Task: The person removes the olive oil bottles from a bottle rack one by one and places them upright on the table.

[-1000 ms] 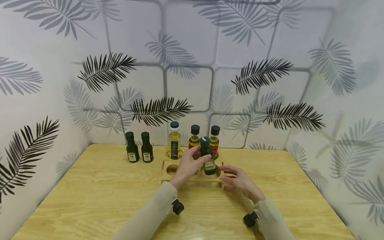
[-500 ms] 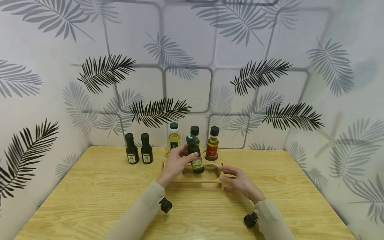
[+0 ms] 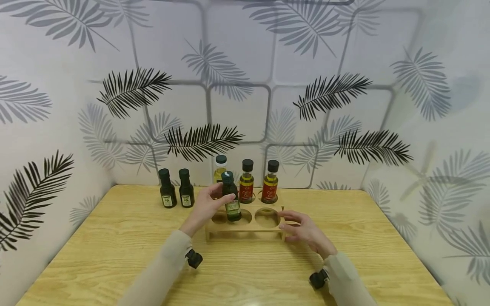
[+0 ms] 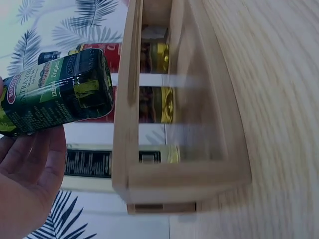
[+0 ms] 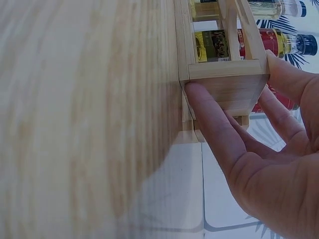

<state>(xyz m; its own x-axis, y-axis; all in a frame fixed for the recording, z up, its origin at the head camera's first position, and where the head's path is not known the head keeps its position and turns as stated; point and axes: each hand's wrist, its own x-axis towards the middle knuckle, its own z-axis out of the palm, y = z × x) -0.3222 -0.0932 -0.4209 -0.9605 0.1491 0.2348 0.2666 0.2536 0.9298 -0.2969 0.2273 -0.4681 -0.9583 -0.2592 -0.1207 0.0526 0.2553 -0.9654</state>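
My left hand [image 3: 206, 207] grips a dark green olive oil bottle [image 3: 232, 207] with a green label. In the head view the bottle overlaps the front row of a wooden bottle rack [image 3: 245, 230], between its left and middle round holes. From the left wrist the bottle [image 4: 60, 92] shows beside the rack's top board, its base clear of the wood. My right hand [image 3: 306, 231] touches the rack's right end, fingers extended; in the right wrist view a fingertip lies at the lower corner of the rack's end panel [image 5: 229, 89] and another digit at its upper edge.
Two red-labelled oil bottles, one in the middle [image 3: 246, 187] and one at the right [image 3: 270, 187], stand in the rack's back row. A yellow oil bottle [image 3: 220, 173] is partly hidden behind the left hand. Two small dark bottles [image 3: 167, 191] stand left of the rack.
My left hand has carried the green bottle leftward along the rack's front row, uncovering the right front hole and the red-labelled bottles. The right hand stays at the rack's end.
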